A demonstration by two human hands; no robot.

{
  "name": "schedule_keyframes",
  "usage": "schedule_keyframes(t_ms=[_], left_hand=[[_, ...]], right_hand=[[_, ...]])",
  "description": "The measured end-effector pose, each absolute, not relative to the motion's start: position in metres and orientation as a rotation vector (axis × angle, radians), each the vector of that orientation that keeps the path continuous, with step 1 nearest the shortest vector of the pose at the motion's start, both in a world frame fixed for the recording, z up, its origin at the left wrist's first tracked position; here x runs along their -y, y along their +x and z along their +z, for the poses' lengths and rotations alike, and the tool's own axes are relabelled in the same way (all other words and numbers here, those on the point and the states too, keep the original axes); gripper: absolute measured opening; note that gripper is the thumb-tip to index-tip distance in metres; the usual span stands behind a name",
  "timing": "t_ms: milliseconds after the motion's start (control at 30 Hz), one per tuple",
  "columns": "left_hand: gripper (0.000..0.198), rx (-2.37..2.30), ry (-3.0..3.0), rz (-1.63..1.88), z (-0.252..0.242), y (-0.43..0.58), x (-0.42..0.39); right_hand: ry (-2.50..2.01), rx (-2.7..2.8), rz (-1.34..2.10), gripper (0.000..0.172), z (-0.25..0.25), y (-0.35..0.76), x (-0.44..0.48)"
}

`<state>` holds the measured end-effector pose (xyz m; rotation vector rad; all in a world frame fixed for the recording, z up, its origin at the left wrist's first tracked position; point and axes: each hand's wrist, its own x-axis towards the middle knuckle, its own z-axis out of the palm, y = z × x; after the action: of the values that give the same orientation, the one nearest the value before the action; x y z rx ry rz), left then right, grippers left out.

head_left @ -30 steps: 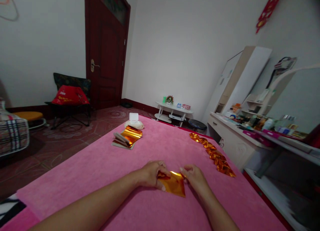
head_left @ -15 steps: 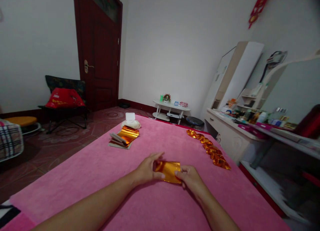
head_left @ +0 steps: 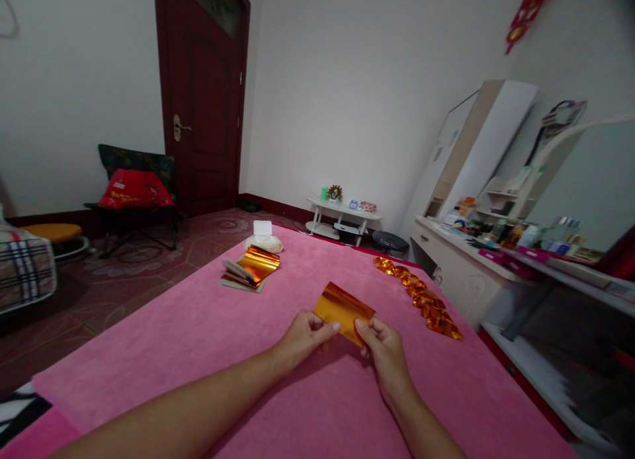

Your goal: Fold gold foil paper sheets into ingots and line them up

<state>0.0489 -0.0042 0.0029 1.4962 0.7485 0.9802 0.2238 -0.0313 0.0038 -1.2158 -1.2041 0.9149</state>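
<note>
A shiny gold foil sheet (head_left: 343,312) is held up over the pink cloth (head_left: 278,406), its far edge curling over. My left hand (head_left: 308,336) pinches its lower left edge, thumb on top. The lower right part is gripped by my right hand (head_left: 381,343), also with the thumb on top. On the far left of the cloth lies a stack of gold foil sheets (head_left: 260,264) with grey-backed paper. Several folded gold foil pieces (head_left: 419,295) form a slanting row on the right.
Behind the stack sits a white packet (head_left: 264,244) with a raised lid. A dressing table (head_left: 451,250) crowded with bottles stands at the right. Farther off are a small white table (head_left: 342,211), a round black stool (head_left: 391,241) and a chair with a red bag (head_left: 136,189).
The foil sheet has been raised and tilted, and more of its surface shows. My left hand has closed from a wide curl to a pinch on its edge. The view has shifted slightly.
</note>
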Motion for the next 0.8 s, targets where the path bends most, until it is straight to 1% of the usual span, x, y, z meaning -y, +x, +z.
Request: schedule_keyframes(t_ms=[233, 400, 467, 633, 800], left_hand=[[0.043, -0.653, 1.433, 1.084, 0.007, 0.048, 0.008], [0.036, -0.742, 1.368, 1.237, 0.009, 0.051, 0.01], [0.032, -0.731, 1.339, 1.316, 0.009, 0.054, 0.01], [0.025, -0.696, 1.365, 1.291, 0.007, 0.062, 0.015], [0.021, -0.621, 1.41, 1.232, 0.012, 0.065, 0.021]], right_hand=[[-1.194, 1.288, 0.902, 0.036, 0.013, 0.212, 0.041], [-1.033, 1.221, 1.161, 0.04, 0.01, 0.201, 0.046], [-1.017, 1.242, 1.211, 0.042, 0.008, 0.193, 0.047], [-1.101, 1.209, 1.084, 0.047, 0.002, 0.176, 0.05], [-1.064, 1.141, 1.006, 0.045, -0.004, 0.178, 0.049]])
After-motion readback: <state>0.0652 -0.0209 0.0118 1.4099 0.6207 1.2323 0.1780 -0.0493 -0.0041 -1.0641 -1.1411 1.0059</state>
